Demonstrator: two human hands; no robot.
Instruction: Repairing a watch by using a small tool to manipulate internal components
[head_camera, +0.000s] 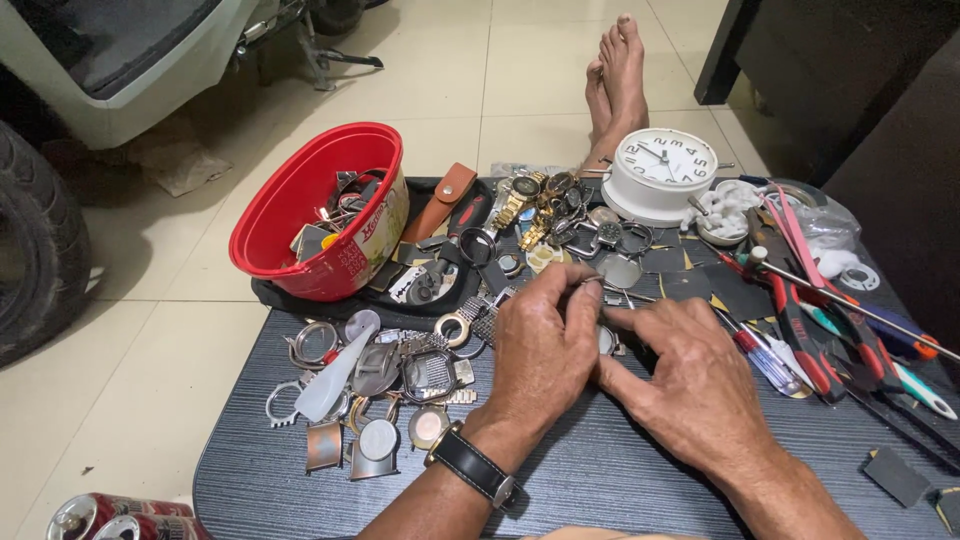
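Note:
My left hand (543, 350) and my right hand (690, 375) meet over the dark board (600, 470). Together they pinch a small round metal watch part (606, 340) between the fingertips; most of it is hidden. My left wrist wears a watch with a black strap (470, 465). Loose watch cases, bezels and metal bracelets (400, 375) lie just left of my left hand.
A red bowl (290, 210) of parts stands at the back left. A white round clock (660, 170) and several wristwatches (545, 205) lie behind. Pliers and screwdrivers (810, 330) sit on the right. A white squeeze bottle (335, 375), cans (110, 515), bare feet (615, 75), a tyre (30, 250).

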